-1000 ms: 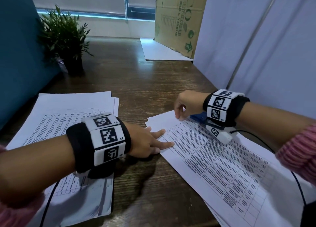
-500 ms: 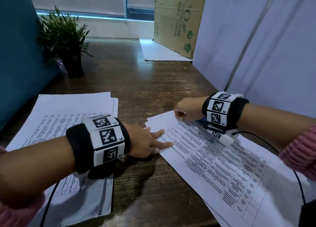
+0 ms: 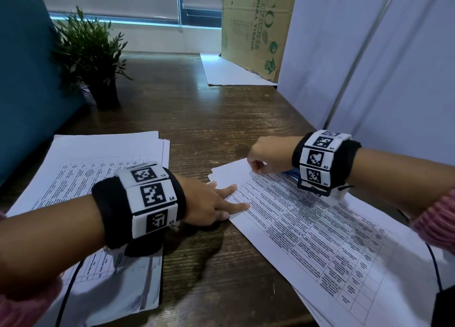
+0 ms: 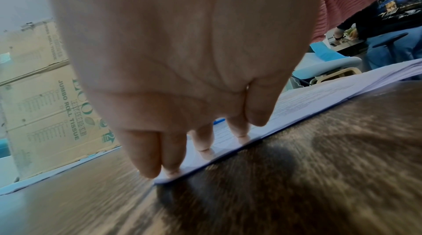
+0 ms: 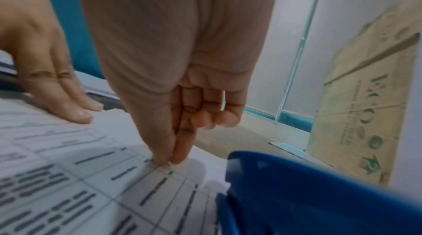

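Note:
A stack of printed table sheets [image 3: 320, 240] lies at an angle on the right of the wooden desk [image 3: 209, 120]. My left hand [image 3: 231, 198] lies flat, with straight fingers [image 4: 206, 150] pressing the stack's left edge near its far corner. My right hand [image 3: 254, 169] is curled over the stack's far end. Its thumb and forefinger [image 5: 166, 162] pinch together on the top sheet [image 5: 68, 175], the other fingers tucked in. A blue plastic object [image 5: 308, 193] rests on the sheets just under my right wrist; only a sliver of this blue object [image 3: 293, 172] shows from the head.
A second paper stack [image 3: 98, 159] lies under my left forearm. A potted plant [image 3: 93, 55] stands by the teal wall at the back left. A cardboard box [image 3: 253, 26] on a white sheet and a white partition [image 3: 369, 55] close off the right.
My right hand has sunk a little onto the sheet and its fingers have curled in to a pinch. The left hand has stayed put.

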{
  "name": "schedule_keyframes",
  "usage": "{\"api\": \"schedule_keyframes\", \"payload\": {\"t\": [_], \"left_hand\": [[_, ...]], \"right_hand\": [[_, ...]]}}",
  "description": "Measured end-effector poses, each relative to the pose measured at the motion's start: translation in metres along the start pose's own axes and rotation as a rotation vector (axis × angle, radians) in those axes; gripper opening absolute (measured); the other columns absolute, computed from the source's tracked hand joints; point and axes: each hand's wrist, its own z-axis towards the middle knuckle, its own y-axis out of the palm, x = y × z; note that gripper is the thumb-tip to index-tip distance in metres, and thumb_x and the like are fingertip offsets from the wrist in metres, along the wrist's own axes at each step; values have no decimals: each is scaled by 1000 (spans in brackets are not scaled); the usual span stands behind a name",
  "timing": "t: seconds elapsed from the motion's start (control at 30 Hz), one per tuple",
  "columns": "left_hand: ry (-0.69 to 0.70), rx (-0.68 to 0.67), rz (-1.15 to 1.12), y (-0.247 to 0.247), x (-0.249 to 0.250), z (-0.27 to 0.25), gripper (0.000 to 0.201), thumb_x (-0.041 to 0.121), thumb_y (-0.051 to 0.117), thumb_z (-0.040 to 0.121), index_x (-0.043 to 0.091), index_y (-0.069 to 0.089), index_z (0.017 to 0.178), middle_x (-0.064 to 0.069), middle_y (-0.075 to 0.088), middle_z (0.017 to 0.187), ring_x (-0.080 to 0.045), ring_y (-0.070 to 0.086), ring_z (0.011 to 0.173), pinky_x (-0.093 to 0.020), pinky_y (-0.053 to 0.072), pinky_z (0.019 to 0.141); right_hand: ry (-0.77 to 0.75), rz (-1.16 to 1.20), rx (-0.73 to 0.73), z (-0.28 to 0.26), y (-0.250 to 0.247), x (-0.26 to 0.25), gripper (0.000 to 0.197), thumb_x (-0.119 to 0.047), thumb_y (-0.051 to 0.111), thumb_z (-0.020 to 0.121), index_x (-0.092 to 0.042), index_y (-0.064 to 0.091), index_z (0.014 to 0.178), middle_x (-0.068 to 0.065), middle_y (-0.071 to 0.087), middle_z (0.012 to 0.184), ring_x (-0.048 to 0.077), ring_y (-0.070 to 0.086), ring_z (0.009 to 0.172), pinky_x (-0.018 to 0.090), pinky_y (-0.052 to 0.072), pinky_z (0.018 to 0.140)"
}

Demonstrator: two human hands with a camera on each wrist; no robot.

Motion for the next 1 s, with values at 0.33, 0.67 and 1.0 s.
{"api": "schedule_keyframes", "payload": {"t": [0.33,0.67,1.0], "left_hand": [[-3,-3,-2,1,0,0,47,35,14,103,51,-6,143,7,-20,156,-27,-9,145,-45,4,119],[-7,-9,-3,0,2,-2,47,34,14,103,49,-6,144,7,-20,156,-28,-8,145,-43,2,119],[-7,-7,7,-1,2,-1,47,36,13,103,50,-6,143,7,-20,156,-27,-8,145,-45,4,119]], "right_hand": [[57,-101,-108,2,10,-7,20,-13,46,94,-7,63,103,8,62,107,24,60,97,36,51,86],[97,133,66,-8,6,11,12,-12,49,91,-9,61,93,4,66,98,17,55,86,29,45,79],[106,309,122,-3,12,11,7,-13,68,83,-15,71,89,-6,66,84,-4,50,67,8,34,60]]}}
